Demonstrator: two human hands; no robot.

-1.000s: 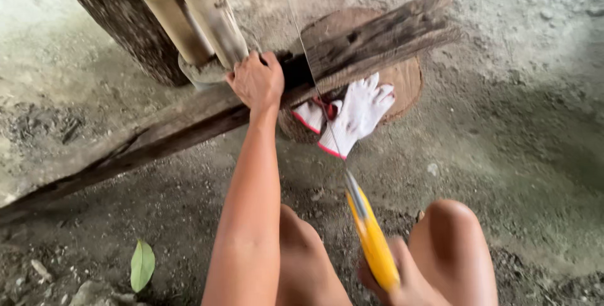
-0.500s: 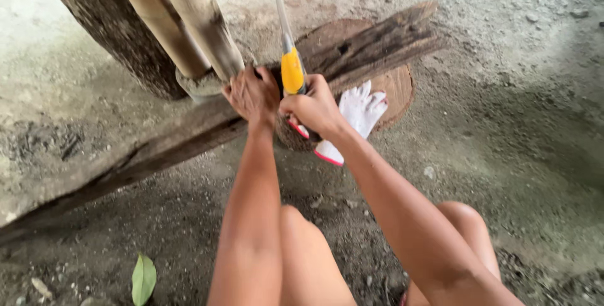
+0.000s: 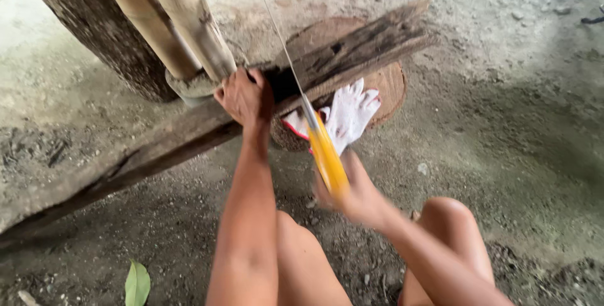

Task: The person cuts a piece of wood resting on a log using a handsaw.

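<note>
Weathered plank (image 3: 189, 139) lies across a round wood block (image 3: 390, 86) beside bamboo poles (image 3: 182, 35); judged heavy, stiff, rough. Left hand (image 3: 245, 98) clenched on its top edge. Right hand (image 3: 355, 196) grasps the yellow-handled saw (image 3: 327, 155), blade thin and flexible. White gloves (image 3: 346, 114) lie beneath.

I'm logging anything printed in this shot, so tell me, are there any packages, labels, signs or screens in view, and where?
None in view: no package, label, sign or screen.
Nearest to it: a yellow saw handle in the right hand, plain as far as the blur shows.
White gloves with red cuffs lie on the round wood block, no visible tag.
</note>
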